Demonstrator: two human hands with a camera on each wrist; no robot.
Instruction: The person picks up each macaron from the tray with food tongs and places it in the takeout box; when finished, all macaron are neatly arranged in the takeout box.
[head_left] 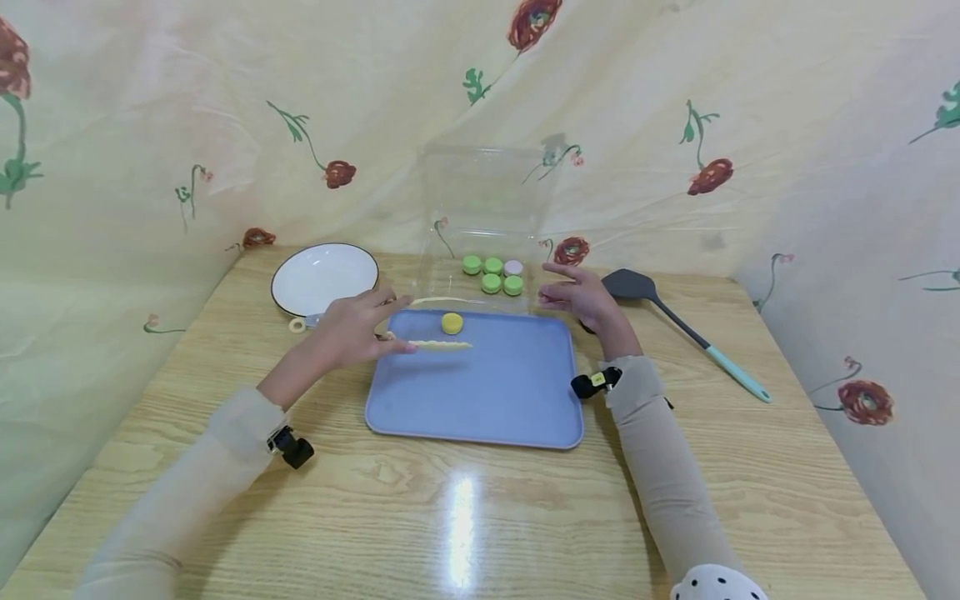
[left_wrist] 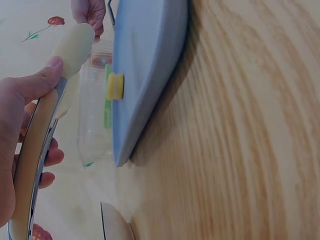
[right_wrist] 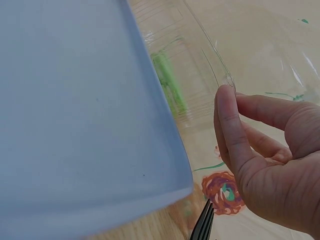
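Two sleeves (head_left: pixel 678 492) reach in from our side over the wooden surface (head_left: pixel 375 533), both cut off at the head view's lower edge. Ahead lies a blue tray (head_left: pixel 480 392), between our hands and a little nearer than they are. Our left hand (head_left: pixel 352 329) grips tongs (left_wrist: pixel 37 145) with pale tips spread apart; the fingers hide much of the handle. A yellow macaron (head_left: pixel 452 323) sits on the tray to the right of that hand, apart from the tips.

Our right hand (head_left: pixel 581 297), well apart from the left, pinches the edge of a clear container (right_wrist: pixel 205 65), whose transparent walls are hard to trace. Below this hand we make out dark fork tines (right_wrist: pixel 201 222), the rest cut off. Left of it, in the container, are four green macarons (head_left: pixel 492 284) and a lilac macaron (head_left: pixel 513 267), blurred or hidden in the wrist views. Beyond the left hand is a white plate (head_left: pixel 322 279); right of the right hand, a spatula (head_left: pixel 678 325). Farthest hangs a flowered backdrop (head_left: pixel 360 75).
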